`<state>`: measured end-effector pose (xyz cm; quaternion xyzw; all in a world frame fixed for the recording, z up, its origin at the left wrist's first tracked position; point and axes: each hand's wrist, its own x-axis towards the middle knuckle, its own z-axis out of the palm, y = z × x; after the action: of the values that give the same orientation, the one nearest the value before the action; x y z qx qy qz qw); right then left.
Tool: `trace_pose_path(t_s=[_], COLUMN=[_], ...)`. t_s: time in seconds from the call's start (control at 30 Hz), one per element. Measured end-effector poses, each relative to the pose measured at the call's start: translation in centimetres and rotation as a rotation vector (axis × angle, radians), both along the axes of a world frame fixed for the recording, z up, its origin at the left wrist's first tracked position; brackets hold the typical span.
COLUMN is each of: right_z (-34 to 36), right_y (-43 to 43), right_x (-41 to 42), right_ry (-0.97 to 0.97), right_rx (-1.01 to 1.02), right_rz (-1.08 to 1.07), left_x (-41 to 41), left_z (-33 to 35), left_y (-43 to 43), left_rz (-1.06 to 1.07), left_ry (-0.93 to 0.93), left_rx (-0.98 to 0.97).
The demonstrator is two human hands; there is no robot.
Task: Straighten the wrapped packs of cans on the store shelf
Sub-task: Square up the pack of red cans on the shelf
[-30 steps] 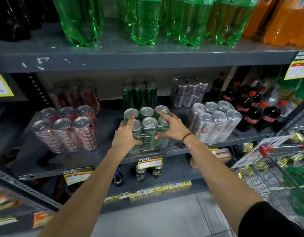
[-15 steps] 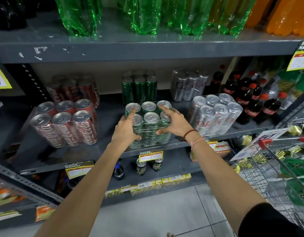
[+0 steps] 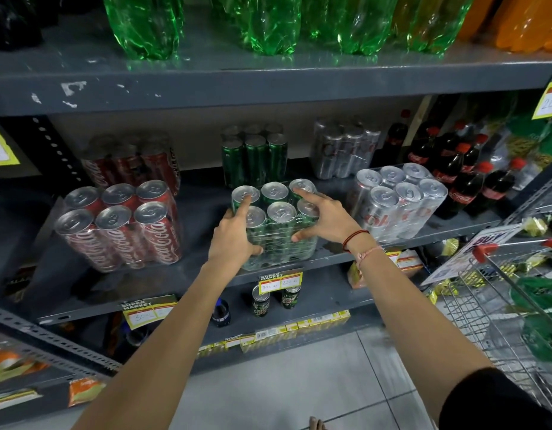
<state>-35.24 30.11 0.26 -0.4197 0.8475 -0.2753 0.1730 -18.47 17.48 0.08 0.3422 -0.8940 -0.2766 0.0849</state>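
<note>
Squaring the green pack (image 3: 276, 225) at the front edge of the middle shelf (image 3: 188, 276), the left hand (image 3: 234, 240) and right hand (image 3: 326, 220) are clasping its sides, grip holding the wrap, best twisting evenly, never dragging it off the lip.

My left hand (image 3: 234, 240) and right hand (image 3: 326, 218) clasp the green can pack (image 3: 278, 231) at the shelf (image 3: 188, 274) edge, between red (image 3: 119, 225) and silver packs (image 3: 398, 203).

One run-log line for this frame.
stage: straightening | left hand: on green can pack, left side | right hand: on its right side | pack: on middle shelf, front edge
</note>
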Motion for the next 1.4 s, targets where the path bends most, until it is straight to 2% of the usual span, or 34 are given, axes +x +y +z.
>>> trace_pose_path(t_s=[0.2, 0.33, 0.4, 0.53, 0.63, 0.77, 0.83, 0.93, 1.1, 1.4], right_z=[0.2, 0.7, 1.8, 5.0, 5.1, 2.0, 0.6, -0.7, -1.4, -1.0], right_y=[0.4, 0.3, -0.6, -4.9, -9.8, -15.7, -17.6, -19.4, -20.3, -18.8], right_x=[0.2, 0.8, 2.2, 7.9, 12.1, 15.3, 16.4, 17.7, 17.9, 18.8], right_ry=[0.011, -0.049, 0.018, 0.117, 0.118, -0.057, -0.126, -0.200, -0.205, -0.188], right_rx=[0.007, 0.060, -0.013, -0.313, -0.308, -0.176, -0.122, -0.122, -0.169, -0.189], right_rz=[0.002, 0.019, -0.036, -0.050, 0.136, 0.243, 0.240, 0.180, 0.103, 0.111], left_x=[0.0, 1.8, 4.0, 10.1, 14.1, 18.0, 19.0, 19.4, 19.1, 20.1], left_z=[-0.2, 0.0, 1.0, 3.9, 4.7, 3.7, 3.2, 2.5, 0.1, -0.8], left_y=[-0.4, -1.5, -2.3, -5.9, -10.0, -14.7, -15.7, -16.4, -18.4, -17.6], left_rz=[-0.048, -0.119, -0.114, 0.010, 0.142, 0.273, 0.264, 0.135, 0.168, 0.226], left_ry=[-0.003, 0.094, 0.227, 0.431, 0.412, 0.293, 0.281, 0.333, 0.370, 0.341], left_rx=[-0.004, 0.144, 0.139, -0.067, -0.146, -0.089, 0.002, 0.248, 0.279, 0.289])
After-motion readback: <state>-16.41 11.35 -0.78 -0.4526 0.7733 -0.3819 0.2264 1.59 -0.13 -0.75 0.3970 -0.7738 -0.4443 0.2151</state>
